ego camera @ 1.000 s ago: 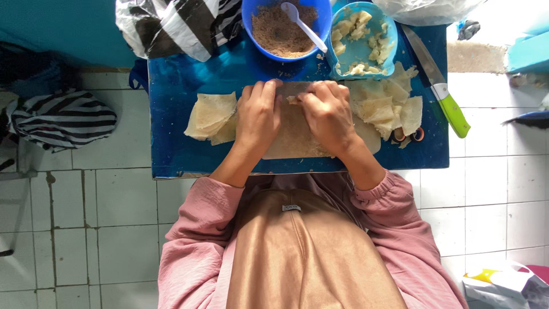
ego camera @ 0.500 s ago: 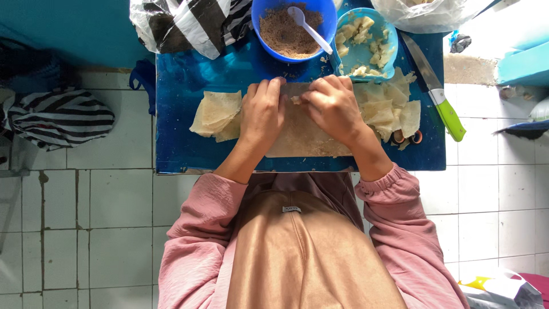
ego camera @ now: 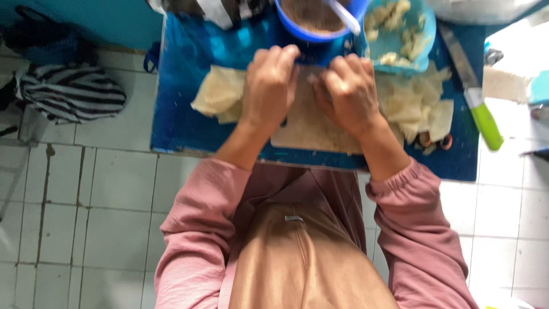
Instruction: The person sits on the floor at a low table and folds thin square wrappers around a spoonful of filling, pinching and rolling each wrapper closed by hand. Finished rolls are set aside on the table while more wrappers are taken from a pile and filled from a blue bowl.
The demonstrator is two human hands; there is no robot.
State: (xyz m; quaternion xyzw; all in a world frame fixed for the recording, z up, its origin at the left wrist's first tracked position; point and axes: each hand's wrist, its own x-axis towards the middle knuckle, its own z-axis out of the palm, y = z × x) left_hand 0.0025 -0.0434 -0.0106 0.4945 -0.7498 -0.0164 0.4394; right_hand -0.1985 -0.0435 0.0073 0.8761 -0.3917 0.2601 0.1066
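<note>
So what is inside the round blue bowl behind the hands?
The round blue bowl holds a brownish filling with a white spoon resting in it. The bowl's far part is cut off by the frame edge.

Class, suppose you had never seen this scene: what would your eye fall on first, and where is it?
First, the two hands, the left hand and right hand, pressed side by side on a pale sheet of wrapper in the middle of the bright blue board. Next, the blue bowl of brown filling at the top edge, and the green-handled knife lying at the right.
</note>
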